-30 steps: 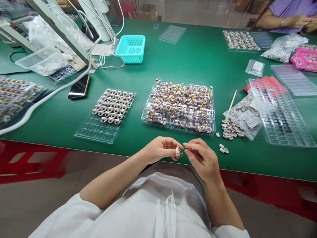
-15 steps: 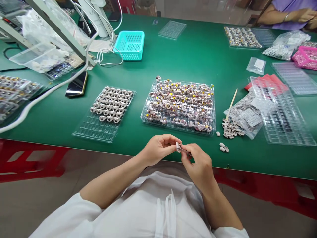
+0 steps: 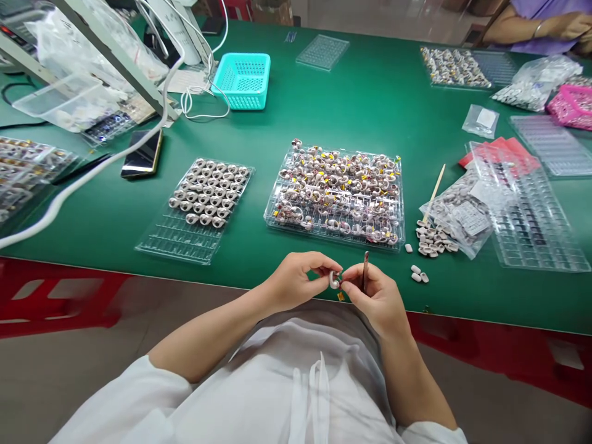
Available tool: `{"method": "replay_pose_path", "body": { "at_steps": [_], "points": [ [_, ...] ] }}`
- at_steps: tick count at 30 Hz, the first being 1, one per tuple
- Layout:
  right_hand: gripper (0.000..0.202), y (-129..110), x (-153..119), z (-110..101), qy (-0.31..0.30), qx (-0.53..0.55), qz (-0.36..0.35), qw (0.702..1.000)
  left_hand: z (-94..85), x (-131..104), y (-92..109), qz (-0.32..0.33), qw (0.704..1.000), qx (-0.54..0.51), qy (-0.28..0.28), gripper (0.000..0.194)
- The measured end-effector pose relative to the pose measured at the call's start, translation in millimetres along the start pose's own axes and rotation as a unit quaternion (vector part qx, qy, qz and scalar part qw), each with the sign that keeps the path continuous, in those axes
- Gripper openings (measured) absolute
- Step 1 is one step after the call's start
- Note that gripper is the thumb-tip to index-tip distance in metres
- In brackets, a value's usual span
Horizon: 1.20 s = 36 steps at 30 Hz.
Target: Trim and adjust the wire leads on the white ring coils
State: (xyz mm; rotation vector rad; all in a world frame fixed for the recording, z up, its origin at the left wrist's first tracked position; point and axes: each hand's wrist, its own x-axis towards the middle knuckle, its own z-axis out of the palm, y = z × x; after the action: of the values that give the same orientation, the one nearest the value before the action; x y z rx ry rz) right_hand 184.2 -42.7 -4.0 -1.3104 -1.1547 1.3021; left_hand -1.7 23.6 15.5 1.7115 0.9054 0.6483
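Observation:
Between thumb and fingers my left hand (image 3: pixel 298 280) pinches a small pale curved part (image 3: pixel 333 280) near the table's front edge. My right hand (image 3: pixel 377 299) holds thin metal tweezers (image 3: pixel 365 271) that point upward, its thumb and fingertip at the part's right side. A small yellow tab (image 3: pixel 341 296) hangs just below the part. Beyond my hands lies a clear tray (image 3: pixel 272 227) filled with similar pale parts with yellow tabs. To the left, another clear tray (image 3: pixel 173 243) carries rows of pale shells. Loose pale caps (image 3: pixel 435 239) lie to the right.
A turquoise basket (image 3: pixel 242 83), a phone (image 3: pixel 142 154) and a white cable (image 3: pixel 115 157) are at the left. Plastic bags (image 3: pixel 462 213), a wooden stick (image 3: pixel 436 187) and a clear grid tray (image 3: pixel 550 228) lie right. Another person's arm (image 3: pixel 522 28) is at the far right.
The tweezers have swung from lying across between my hands to upright in my right hand. My right fingertips now touch near the part, and the yellow tab has come into view.

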Motion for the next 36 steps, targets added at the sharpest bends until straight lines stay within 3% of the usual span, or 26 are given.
{"method": "replay_pose_path", "body": {
  "at_steps": [4,7,13,20,27,33,36],
  "points": [
    [0.007,2,-2,8,0.062,-0.02,-0.057,0.996,9.6,-3,-5,-0.068,0.991,-0.116,-0.01,0.017],
    [0.006,7,-6,17,0.115,-0.095,-0.106,0.983,20.9,-5,-11,-0.087,0.982,-0.165,0.041,0.018],
    [0.022,13,-7,30,0.211,-0.25,-0.231,0.916,38.0,-7,-15,-0.067,0.972,-0.193,0.116,0.015],
    [0.018,14,-9,39,0.259,-0.206,-0.216,0.919,42.8,-3,-6,-0.091,0.953,-0.27,0.103,0.016],
    [0.013,10,-9,29,0.189,-0.188,-0.188,0.945,32.1,1,2,-0.13,0.943,-0.297,0.071,0.019],
    [0.018,-7,-8,8,0.069,-0.205,-0.172,0.961,16.6,3,4,-0.152,0.944,-0.292,-0.025,0.019],
    [0.015,-10,-9,3,0.036,-0.164,-0.134,0.977,14.0,4,2,-0.16,0.935,-0.314,-0.047,0.022]
  ]
}}
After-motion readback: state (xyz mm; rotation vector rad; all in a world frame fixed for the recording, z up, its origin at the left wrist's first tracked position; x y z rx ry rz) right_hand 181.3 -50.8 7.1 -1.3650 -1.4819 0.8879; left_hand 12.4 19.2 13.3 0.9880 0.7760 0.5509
